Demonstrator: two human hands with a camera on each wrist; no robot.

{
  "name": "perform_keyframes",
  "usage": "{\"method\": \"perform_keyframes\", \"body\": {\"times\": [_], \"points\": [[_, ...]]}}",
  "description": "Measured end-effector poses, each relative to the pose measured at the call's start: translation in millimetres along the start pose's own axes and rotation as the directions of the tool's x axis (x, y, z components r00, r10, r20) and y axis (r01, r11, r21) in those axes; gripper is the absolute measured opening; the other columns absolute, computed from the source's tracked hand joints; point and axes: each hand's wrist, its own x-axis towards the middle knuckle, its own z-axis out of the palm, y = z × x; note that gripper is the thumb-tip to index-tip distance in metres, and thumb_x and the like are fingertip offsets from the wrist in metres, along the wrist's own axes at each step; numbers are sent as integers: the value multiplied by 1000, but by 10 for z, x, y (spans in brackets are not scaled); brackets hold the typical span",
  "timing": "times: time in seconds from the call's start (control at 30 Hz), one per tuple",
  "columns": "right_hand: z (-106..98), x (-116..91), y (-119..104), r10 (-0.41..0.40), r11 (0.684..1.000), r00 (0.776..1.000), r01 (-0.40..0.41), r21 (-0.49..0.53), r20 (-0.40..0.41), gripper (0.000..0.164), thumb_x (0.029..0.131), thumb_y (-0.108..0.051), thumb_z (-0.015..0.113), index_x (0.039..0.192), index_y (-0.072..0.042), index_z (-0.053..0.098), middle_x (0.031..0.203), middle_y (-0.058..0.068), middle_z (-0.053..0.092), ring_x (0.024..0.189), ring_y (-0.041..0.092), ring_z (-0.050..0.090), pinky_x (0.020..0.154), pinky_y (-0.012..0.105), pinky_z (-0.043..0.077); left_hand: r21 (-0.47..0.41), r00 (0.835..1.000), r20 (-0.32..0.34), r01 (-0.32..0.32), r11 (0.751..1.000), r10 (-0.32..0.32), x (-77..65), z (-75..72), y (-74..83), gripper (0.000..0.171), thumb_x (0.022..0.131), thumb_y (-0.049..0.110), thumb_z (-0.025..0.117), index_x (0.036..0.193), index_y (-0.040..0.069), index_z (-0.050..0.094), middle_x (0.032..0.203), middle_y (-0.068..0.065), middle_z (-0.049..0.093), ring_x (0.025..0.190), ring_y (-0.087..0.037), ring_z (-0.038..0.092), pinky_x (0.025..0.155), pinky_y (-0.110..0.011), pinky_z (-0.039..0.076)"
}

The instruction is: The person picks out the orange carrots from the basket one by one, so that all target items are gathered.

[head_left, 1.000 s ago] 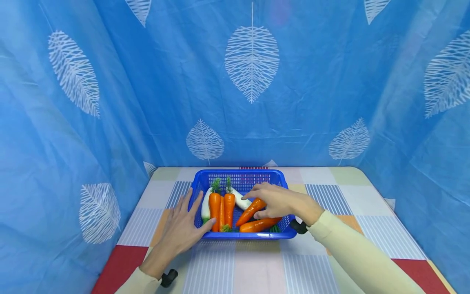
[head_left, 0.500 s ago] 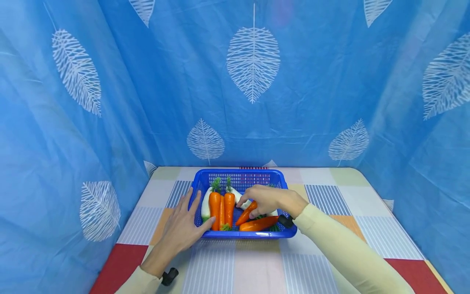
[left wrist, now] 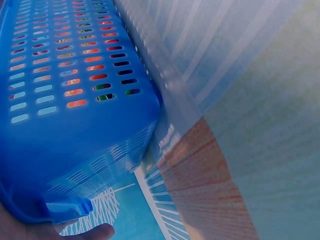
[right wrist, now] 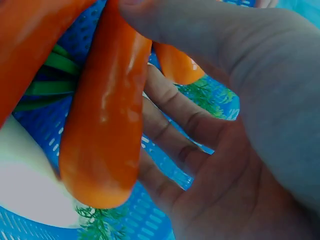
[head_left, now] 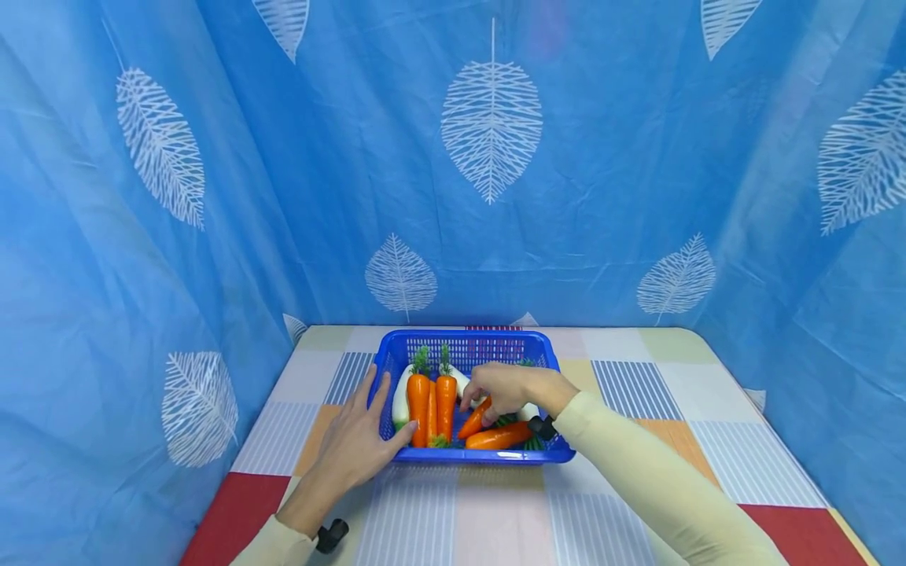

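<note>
A blue plastic basket (head_left: 488, 456) with slotted walls holds several carrots and white radishes. My right hand (head_left: 517, 387) is inside its right half, gripping a slanted carrot (head_left: 474, 419). In the right wrist view the thumb lies on one side of this carrot (right wrist: 107, 120) and the fingers reach along the other. Just in front of it lies another carrot (head_left: 499, 435). My left hand (head_left: 357, 432) rests spread at the basket's left end, thumb over the front rim. The left wrist view shows its fingertips at the rim beside the basket (left wrist: 75, 135).
Carrots (head_left: 419, 409) with green tops line up in the basket's left half, next to a white radish (head_left: 401, 401). Beneath the basket is a patchwork tablecloth (head_left: 499, 519). A blue curtain (head_left: 602, 157) with white leaf prints hangs behind and at both sides.
My right hand has moved down and slightly left onto the slanted carrot, its fingers closing in around it. The left hand keeps its place at the basket's left end.
</note>
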Motion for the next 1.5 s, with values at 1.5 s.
{"method": "perform_keyframes", "body": {"times": [1.5], "points": [[-70,-525,78,-221,957,854,97,-274,-471,32,99,-16,92,129,-21,80,122,-3,78,112,16,68,101,41,69,-16,1000,-8,4,1000,-4,-7,-1,15,111,107,72,63,187,8,20,198,-19,12,170,-57,42,134,-84,38]]}}
